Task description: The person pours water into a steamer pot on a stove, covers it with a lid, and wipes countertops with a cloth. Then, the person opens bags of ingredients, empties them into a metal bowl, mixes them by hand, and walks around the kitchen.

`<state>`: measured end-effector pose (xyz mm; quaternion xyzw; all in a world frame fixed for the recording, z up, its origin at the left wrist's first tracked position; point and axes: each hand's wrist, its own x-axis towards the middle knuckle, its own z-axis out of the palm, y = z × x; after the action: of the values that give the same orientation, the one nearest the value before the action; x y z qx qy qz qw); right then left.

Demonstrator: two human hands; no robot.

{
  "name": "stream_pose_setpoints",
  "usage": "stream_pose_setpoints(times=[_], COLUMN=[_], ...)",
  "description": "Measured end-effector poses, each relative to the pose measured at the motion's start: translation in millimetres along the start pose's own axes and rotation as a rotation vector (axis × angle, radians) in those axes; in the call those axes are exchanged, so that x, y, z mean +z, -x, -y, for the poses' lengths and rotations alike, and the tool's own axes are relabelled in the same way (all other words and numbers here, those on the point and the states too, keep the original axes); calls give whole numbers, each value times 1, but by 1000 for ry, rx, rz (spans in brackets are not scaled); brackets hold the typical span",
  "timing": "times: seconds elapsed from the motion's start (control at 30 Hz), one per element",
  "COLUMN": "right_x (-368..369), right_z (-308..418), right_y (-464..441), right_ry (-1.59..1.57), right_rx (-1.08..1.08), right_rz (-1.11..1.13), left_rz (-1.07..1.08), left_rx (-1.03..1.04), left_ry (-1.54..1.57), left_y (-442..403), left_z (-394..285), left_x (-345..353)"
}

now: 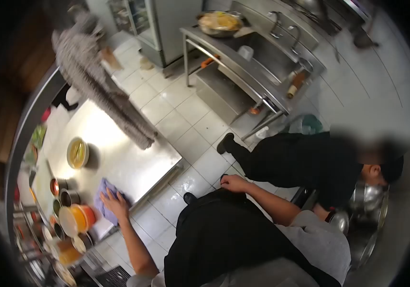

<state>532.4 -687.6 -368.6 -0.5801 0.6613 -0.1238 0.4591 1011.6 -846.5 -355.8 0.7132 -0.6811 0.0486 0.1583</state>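
My left hand (114, 204) lies on a crumpled purple cloth (102, 195) with its fingers spread. The cloth rests on the steel table (123, 167) near its edge. Beside it stand an orange-filled tub (84, 216) and several small metal pots, one of them a pot (69, 196) nearest the cloth. Farther up the table is a bowl (77, 153) with yellowish, greenish food. My right hand (234, 183) hangs in front of my black apron (214, 229), away from the table. Its fingers are curled; whatever they may hold is hidden.
A person in black (291, 158) bends to my right over metal bowls (368, 197). Across the tiled floor stands a steel sink (272, 60) with a filled bowl (220, 24). A person in a grey fuzzy top (87, 62) reaches over the table's far side. A fridge (174, 28) stands behind.
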Motion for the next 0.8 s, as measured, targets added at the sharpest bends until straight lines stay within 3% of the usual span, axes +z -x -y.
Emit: stream_pose_setpoints(times=[0.07,0.13,0.2,0.23,0.3,0.33,0.4,0.43,0.5,0.57,0.67,0.73,0.8], right_x=[-1,0,10,22,49,65,73,62,69,73,47,1,-41], right_z=[-34,-60,-98,-127,-185,-214,-199,-156,-170,-185,-180,-158,-162], right_y=[3,15,28,39,59,65,92,104,96,83,35,9,-19], right_ry=[103,-44,-571,-416,-20,216,-215,-563,-623,-692,-432,-982,-900], right_rx=[37,142,434,389,379,405,648,931,892,851,687,845,744], right_rz=[-93,-179,-223,-236,-42,166,-39,-180,-194,-201,-338,-436,-497], left_rz=[-203,-175,137,270,344,408,471,513,562,450,443,477,459], left_rx=[83,190,168,223,452,518,598,563,539,634,618,542,544], left_ry=[217,446,757,855,914,906,900,948,995,988,977,977,881], left_y=[1,8,18,19,18,14,0,-9,-29,-55,-96,-119,-141], left_z=[-33,-73,-130,-158,-196,-207,-230,-242,-267,-290,-323,-345,-350], left_x=[-5,2,-6,-14,-12,-11,-12,-19,-18,-13,12,14,40])
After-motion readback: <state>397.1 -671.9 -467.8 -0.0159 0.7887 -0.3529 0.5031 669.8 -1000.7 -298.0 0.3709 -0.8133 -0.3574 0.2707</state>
